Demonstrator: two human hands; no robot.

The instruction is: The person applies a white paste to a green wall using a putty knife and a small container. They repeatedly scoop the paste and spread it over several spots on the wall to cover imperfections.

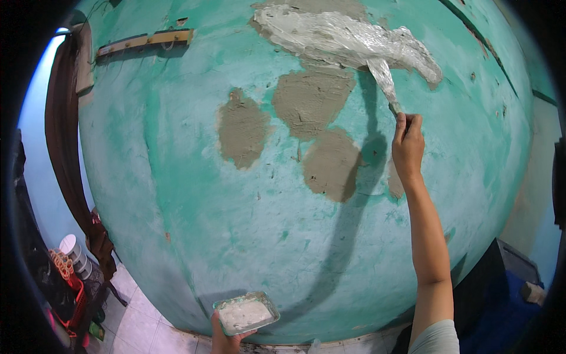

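Note:
My right hand reaches up the wall, its fingers wrapped round the handle of a putty knife. The knife's blade is coated in white and meets the lower edge of a thick, wet white putty band across the upper wall. Low down, my left hand grips a small rectangular tub with white putty in it. Below the white band, several dull grey-brown patches mark the green wall. Shadow from my right arm falls across one of them.
A wooden hook rail is fixed at the wall's upper left. Dark brown cloth hangs by the opening at left, with white buckets and a red item below. At lower right stands a dark blue bin-like object. White tiles cover the floor.

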